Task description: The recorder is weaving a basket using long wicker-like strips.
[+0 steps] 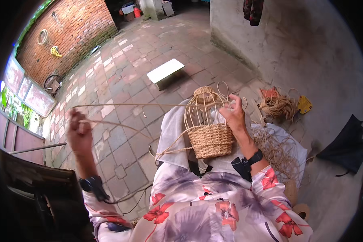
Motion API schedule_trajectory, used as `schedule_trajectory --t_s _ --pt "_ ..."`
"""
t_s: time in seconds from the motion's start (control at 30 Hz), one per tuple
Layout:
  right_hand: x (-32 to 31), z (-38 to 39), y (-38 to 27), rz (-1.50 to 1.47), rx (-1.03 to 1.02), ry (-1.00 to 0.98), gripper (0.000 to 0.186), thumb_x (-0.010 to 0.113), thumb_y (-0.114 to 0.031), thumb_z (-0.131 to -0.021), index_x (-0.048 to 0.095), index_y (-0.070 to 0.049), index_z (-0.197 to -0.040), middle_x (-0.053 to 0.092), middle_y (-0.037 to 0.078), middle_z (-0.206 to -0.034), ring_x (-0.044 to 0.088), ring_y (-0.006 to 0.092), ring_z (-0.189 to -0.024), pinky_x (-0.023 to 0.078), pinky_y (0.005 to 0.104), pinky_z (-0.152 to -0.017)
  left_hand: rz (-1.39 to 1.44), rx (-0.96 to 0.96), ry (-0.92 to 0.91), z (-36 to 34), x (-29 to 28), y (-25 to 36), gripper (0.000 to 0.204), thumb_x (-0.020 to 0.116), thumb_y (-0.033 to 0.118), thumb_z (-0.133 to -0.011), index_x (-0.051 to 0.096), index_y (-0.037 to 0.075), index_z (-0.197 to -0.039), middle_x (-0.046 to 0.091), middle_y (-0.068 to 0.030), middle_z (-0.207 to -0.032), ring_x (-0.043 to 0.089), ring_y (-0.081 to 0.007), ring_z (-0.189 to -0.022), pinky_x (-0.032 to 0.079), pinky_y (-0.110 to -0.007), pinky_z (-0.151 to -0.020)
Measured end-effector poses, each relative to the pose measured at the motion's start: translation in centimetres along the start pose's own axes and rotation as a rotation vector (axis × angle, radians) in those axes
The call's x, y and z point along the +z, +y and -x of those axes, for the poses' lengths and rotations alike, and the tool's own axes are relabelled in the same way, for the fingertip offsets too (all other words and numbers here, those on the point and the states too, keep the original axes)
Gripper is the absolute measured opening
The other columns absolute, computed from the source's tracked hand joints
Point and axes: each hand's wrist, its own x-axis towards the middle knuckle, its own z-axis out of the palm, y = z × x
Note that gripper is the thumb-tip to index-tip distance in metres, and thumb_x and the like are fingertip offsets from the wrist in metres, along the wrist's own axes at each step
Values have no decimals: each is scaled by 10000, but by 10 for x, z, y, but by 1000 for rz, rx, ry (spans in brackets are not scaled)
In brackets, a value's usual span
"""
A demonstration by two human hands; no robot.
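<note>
Stretching out wide, well apart, went the two hands: the left hand (pixel 80 126), a touch blurred, was curled into a fist around a tan cord (pixel 129 104), while the right hand (pixel 236 117) hovered up by the basket (pixel 211 141), and whether its fingers had pinched the cord's other end I could not tell. And what a look that basket had! It stood on the lap, a thick band of straw-coloured weave below, bare slender ribs rising and drawing inward above, a small woven cap on top, loose strands trailing off its left side. The left forearm reached forward and outward, knuckles high; the right arm came up close beside the basket, wrist bent inward, forefinger raised. Between them the cord's upper run was nearly straight, a second run sagging below. Under the basket lay a white cloth (pixel 174 133); off to the right sat a coiled bundle (pixel 277 105) beside a yellow object (pixel 305 105), with loose fibres (pixel 272 151) tangled nearer the body. Farther out, a black umbrella (pixel 345 147) leaned right, and a white-topped low bench (pixel 165 70) stood ahead on the paving (pixel 125 157).
</note>
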Motion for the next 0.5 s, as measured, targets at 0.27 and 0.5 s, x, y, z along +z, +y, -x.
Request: schedule_trajectory --t_s 0.27,0.5 --pt "-18 -23 -19 -27 28 -7 697 674 -295 -712 427 -101 -1334 671 140 -1031 656 305 -934 496 392 -838 -340 455 342 12 -148 273 252 479 84 -984 477 13 -1225 414 9 -824 382 -83 -666 349 -223 -616" --pt "-9 1 -17 207 -16 -108 674 637 -329 -739 428 -91 -1334 674 158 -1041 654 318 -956 489 401 -853 -1048 236 307 55 -188 278 433 541 162 -970 457 73 -1385 536 -11 -1050 525 -83 -839 450 -220 -777"
